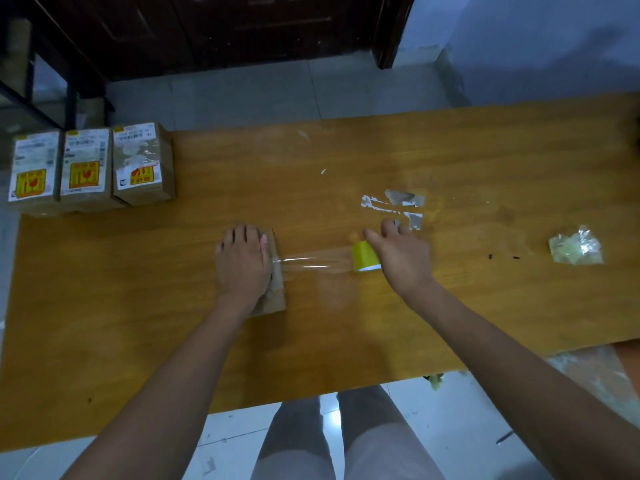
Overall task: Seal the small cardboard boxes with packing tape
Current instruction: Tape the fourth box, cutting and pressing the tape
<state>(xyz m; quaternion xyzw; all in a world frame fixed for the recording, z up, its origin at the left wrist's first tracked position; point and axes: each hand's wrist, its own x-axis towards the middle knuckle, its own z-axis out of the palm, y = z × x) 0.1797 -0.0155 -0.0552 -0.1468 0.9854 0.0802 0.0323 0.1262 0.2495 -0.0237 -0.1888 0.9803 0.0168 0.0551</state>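
Note:
A small brown cardboard box lies on the wooden table near the middle. My left hand presses flat on top of it, fingers straight, covering most of its lid. A strip of clear tape stretches from the box to the right, up to a roll of packing tape with a yellow core. My right hand grips that roll, and the roll's right side is hidden under the palm.
Three labelled cardboard boxes stand in a row at the table's far left corner. Torn tape scraps stick to the table beyond my right hand. A crumpled wad of clear plastic lies at the right. My legs show below the near edge.

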